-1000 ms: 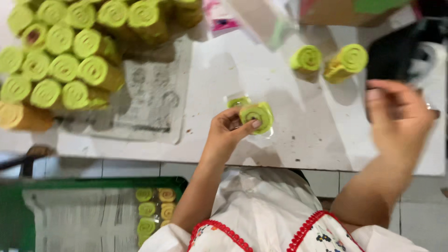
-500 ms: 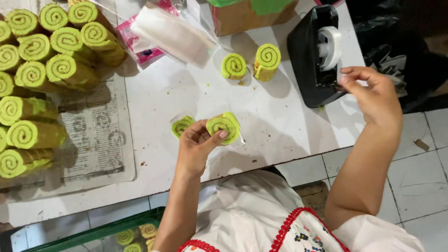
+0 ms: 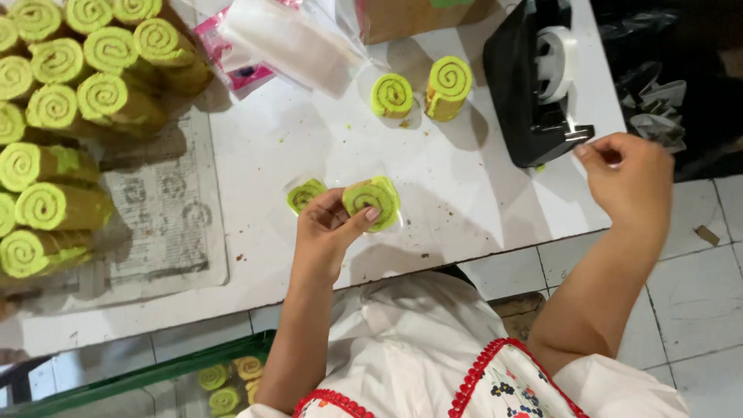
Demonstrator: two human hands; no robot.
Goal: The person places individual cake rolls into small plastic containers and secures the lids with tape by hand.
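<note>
green swirl cake slice [image 3: 371, 203] in clear wrap sits pinched in the left hand [image 3: 329, 232] fingers over the white counter [image 3: 255, 162]; right hand [image 3: 628, 179] fingers pinch narrow at the tape dispenser [image 3: 534, 81], at two o'clock.

White garment with red scalloped trim (small floral print), arms bare

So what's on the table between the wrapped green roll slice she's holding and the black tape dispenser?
Nothing: in the head view, bare white table separates the wrapped slice in the left hand from the tape dispenser.
</note>
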